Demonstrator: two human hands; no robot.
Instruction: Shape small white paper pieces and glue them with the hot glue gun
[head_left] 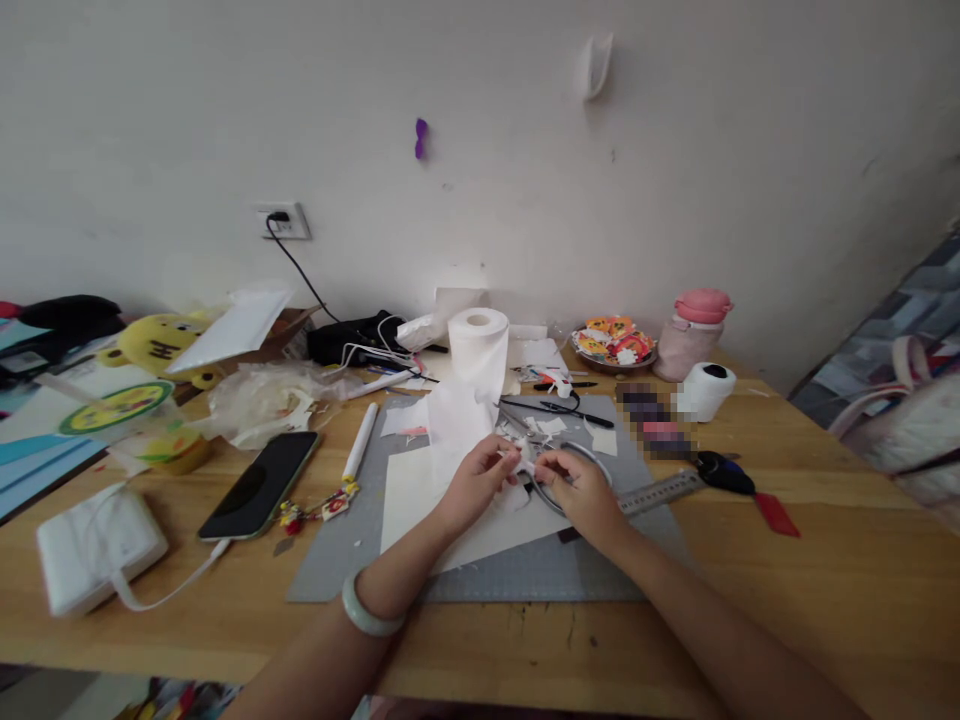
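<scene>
My left hand [484, 472] and my right hand [577, 492] meet above a grey cutting mat [337, 560], fingertips pinched close together. Between them is a small white piece [528, 467], perhaps paper; its exact kind is too small to make out. Both hands grip it, one at each side. Under my wrists lies a large off-white sheet [409, 500] on the mat. A strip of tissue runs down from a standing toilet paper roll [480, 350] just beyond my left hand. A metal ruler [660, 492] and a grey ring-shaped item lie beside my right hand, partly covered by it.
Left of the mat are a phone [261, 485] on a cable, a white power bank [101, 550] and a lidded plastic cup [154, 430]. Toward the right are a utility knife [724, 472], a thread spool [706, 390], a pink bottle [691, 335] and a snack bowl [613, 345].
</scene>
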